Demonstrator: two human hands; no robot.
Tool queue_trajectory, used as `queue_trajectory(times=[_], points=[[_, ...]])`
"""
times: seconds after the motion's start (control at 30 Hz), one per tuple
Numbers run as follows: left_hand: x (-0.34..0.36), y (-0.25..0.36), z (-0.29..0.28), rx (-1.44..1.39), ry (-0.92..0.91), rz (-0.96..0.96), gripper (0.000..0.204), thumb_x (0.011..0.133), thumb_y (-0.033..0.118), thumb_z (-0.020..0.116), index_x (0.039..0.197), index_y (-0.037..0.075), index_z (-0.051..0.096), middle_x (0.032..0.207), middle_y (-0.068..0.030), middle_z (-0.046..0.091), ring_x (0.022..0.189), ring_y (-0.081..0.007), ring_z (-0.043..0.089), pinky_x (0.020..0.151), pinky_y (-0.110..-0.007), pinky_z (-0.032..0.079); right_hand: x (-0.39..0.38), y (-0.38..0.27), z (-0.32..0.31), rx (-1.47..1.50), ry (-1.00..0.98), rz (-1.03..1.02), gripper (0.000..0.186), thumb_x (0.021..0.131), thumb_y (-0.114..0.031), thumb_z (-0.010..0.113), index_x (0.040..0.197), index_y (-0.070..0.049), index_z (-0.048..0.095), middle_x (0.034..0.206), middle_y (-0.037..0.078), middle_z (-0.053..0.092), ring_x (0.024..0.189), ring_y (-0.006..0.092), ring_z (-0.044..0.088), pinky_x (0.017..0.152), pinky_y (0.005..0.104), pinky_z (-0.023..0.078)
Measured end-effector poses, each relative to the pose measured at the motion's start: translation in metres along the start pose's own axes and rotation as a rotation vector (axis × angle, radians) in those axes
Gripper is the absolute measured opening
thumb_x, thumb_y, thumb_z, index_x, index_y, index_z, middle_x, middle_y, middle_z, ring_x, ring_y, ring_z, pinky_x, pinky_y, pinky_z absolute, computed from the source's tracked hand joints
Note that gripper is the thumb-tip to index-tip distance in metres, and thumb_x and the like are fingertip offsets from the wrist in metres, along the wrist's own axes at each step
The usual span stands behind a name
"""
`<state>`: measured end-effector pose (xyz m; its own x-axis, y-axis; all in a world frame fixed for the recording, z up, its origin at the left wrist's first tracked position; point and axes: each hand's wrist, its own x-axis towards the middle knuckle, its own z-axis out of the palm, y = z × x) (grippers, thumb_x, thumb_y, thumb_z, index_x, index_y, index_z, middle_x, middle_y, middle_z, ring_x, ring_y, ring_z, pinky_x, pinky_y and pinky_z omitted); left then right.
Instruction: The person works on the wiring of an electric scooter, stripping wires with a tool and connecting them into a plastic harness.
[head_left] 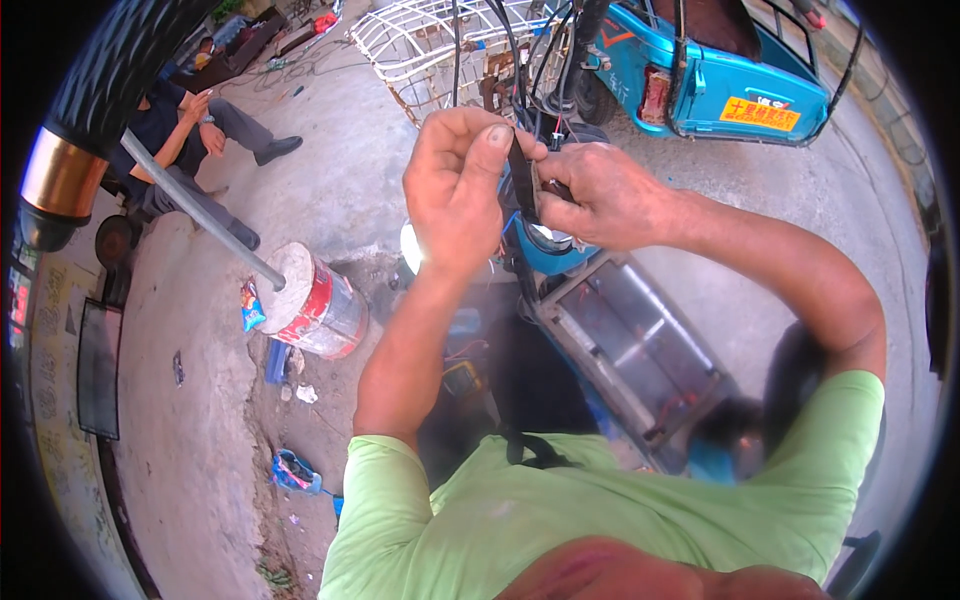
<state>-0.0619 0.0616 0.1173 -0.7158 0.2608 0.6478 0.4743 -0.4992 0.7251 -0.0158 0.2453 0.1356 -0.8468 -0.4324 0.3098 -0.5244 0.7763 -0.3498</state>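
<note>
Both my hands are raised close together in front of a vehicle's front end. My left hand (455, 195) is closed, thumb pressed to the fingers, pinching a narrow black strip (522, 182) near its upper end. On the strip's other side my right hand (608, 195) is closed too, thumb and bent fingers gripping its edge. The strip hangs down between them; whether it is tape or a strap I cannot tell. Black cables (517, 50) run just behind the fingers. Below the hands is a blue body panel (550, 258), partly hidden.
An open metal-framed box (590, 360) stands below my right forearm. Beyond my hands are a white wire basket (425, 45) and a blue cargo vehicle (725, 90). At left, a pole (200, 205) rises from a concrete-filled bucket (318, 310), and a person (180, 150) sits.
</note>
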Motion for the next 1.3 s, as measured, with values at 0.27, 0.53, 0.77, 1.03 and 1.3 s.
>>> queue_trajectory(times=[0.27,0.53,0.77,1.03,1.3], points=[[0.008,-0.011,-0.028,-0.166,0.098,-0.188,0.014,0.101,0.013,0.067,0.106,0.002,0.059,0.086,-0.0089,0.070,0.073,-0.0141,0.068,0.065,-0.027,0.055,-0.001,-0.011,-0.018,0.341,-0.087,0.257,0.030,0.099,-0.031,0.061,0.113,-0.008,0.073,0.080,0.013,0.073,0.078,0.0340,0.072,0.073,0.0443,0.055],[-0.006,-0.007,-0.025,0.074,-0.056,-0.319,0.018,0.101,0.017,0.068,0.107,0.001,0.063,0.085,-0.0077,0.070,0.072,-0.0135,0.070,0.060,-0.025,0.058,-0.004,-0.017,-0.030,-0.426,0.121,-0.065,0.029,0.099,-0.029,0.061,0.107,-0.005,0.074,0.090,0.019,0.073,0.091,0.0399,0.069,0.079,0.0500,0.055],[-0.007,-0.012,-0.027,-0.005,-0.083,-0.357,0.015,0.099,0.011,0.070,0.106,-0.001,0.064,0.087,-0.0069,0.071,0.073,-0.0114,0.069,0.062,-0.024,0.056,0.005,-0.015,-0.041,0.444,-0.068,0.359,0.036,0.095,-0.020,0.073,0.123,0.002,0.070,0.096,0.012,0.076,0.081,0.0154,0.070,0.076,0.0306,0.057],[-0.001,-0.014,-0.035,0.067,-0.012,-0.324,0.013,0.094,0.006,0.075,0.103,-0.001,0.068,0.087,-0.0065,0.072,0.076,-0.0113,0.067,0.070,-0.024,0.055,0.005,0.000,-0.024,0.882,-0.025,0.375,0.024,0.094,-0.013,0.072,0.112,0.002,0.066,0.097,0.010,0.073,0.084,0.0143,0.072,0.076,0.0265,0.060],[0.000,-0.009,-0.029,0.069,-0.055,-0.309,0.010,0.092,0.002,0.075,0.101,0.000,0.071,0.091,-0.0050,0.074,0.082,-0.0091,0.067,0.076,-0.024,0.055,0.005,-0.008,-0.015,0.848,0.019,0.386,0.025,0.094,-0.018,0.075,0.109,0.001,0.069,0.091,0.007,0.073,0.077,0.0118,0.069,0.067,0.0252,0.055]])
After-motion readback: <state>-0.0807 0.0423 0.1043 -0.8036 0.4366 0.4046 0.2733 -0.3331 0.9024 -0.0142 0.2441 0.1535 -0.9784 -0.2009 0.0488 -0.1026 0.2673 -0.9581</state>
